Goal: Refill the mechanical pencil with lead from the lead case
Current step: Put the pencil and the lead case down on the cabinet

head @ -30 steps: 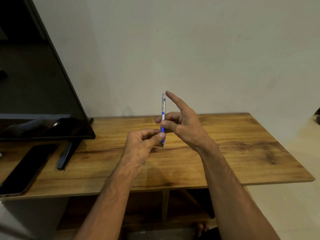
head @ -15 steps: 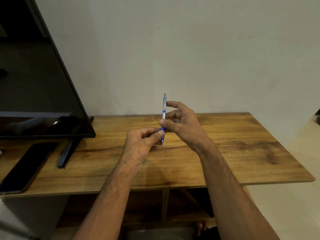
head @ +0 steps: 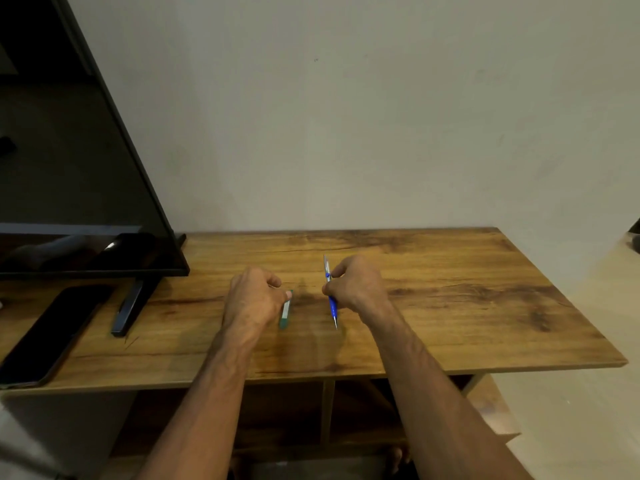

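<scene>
Right hand grips mechanical pencil; left hand pinches half-hidden lead case.

Over the wooden table, the right hand grips a blue-and-silver mechanical pencil, tip toward the person. The left hand pinches a slim green-and-white lead case. A black phone lies far left.

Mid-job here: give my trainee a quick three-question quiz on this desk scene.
1. True or false: the right hand holds the pencil.
2. The lead case is at which hand? A) left B) right
3. Fill in: the phone lies ___ of the monitor stand.

Key: 1 true; 2 A, at the left hand; 3 left.
</scene>
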